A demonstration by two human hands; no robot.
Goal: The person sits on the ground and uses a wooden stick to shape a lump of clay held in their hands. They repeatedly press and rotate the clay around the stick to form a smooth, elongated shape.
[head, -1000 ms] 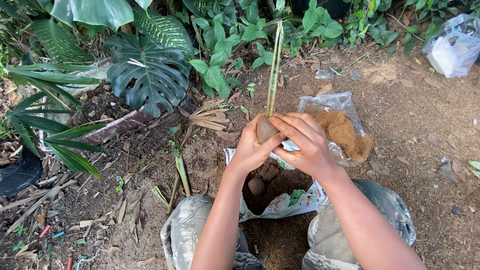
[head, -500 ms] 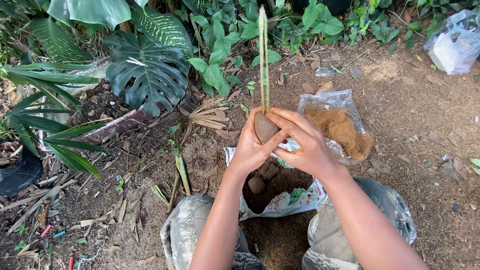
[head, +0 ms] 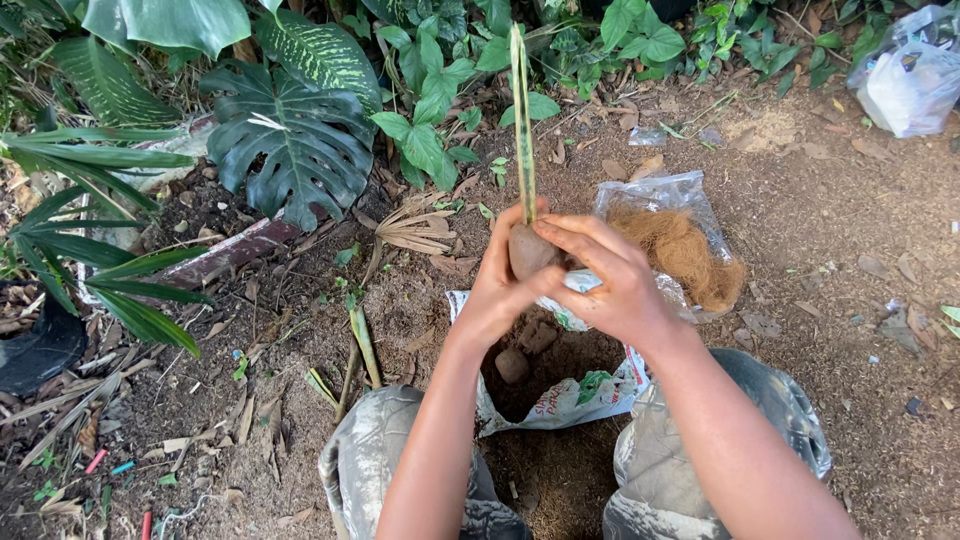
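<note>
Nearest to us are our own knees in mottled grey-green trousers (head: 400, 470), spread apart on the bare dirt, with both forearms reaching forward between them. Just beyond the knees lies an open white plastic bag of dark soil (head: 560, 400), its mouth gaping toward us; a couple of brown clods (head: 512, 366) sit inside it.

Above the bag we hold a brown clay-like ball (head: 530, 250) with a thin green stalk (head: 521, 120) rising straight up out of it. Our left hand (head: 500, 285) wraps the ball from the left, fingers curled tight against it. Our right hand (head: 610, 275) comes in from the right, fingers close together and pressed over the ball's front and side (how far the ball goes down into the palms we cannot tell).

Just beside the right hand, a clear plastic bag (head: 665, 195) lies open with a heap of brown coconut-like fibre (head: 690, 255) spilling from it.

Farther off, a large split-leaf plant (head: 290, 140) and other green foliage border the dirt on the left and top, and a whitish plastic bag (head: 910, 80) sits at the far right corner.
</note>
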